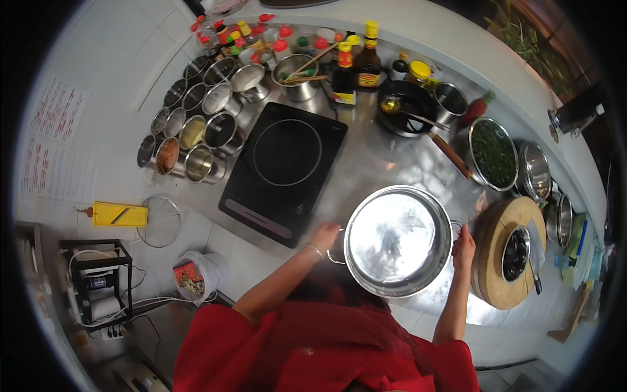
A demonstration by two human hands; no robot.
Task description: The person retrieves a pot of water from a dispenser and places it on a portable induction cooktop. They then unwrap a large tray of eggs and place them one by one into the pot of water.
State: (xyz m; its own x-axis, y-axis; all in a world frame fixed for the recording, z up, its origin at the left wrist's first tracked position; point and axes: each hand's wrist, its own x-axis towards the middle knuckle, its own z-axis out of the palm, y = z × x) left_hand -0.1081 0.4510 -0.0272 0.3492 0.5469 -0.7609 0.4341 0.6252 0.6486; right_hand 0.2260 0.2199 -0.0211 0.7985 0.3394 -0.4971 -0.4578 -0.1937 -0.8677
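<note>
A wide stainless steel pot (397,241) is directly before me at the counter's front edge, its shiny inside facing up. My left hand (325,237) is at the pot's left loop handle, fingers closed around its upper part. My right hand (463,249) grips the handle on the opposite side. Left of the pot lies a black induction cooktop (284,171) with nothing on its ring. To the right, a round wooden chopping board (494,255) carries a metal bowl of dark food (516,255) and a cleaver (536,247).
Steel cups of seasonings (196,132) stand at the left, with sauce bottles (345,73) along the back. A black frying pan (406,105) points its wooden handle towards a bowl of greens (494,153). A lined bin (196,279) stands below, at left.
</note>
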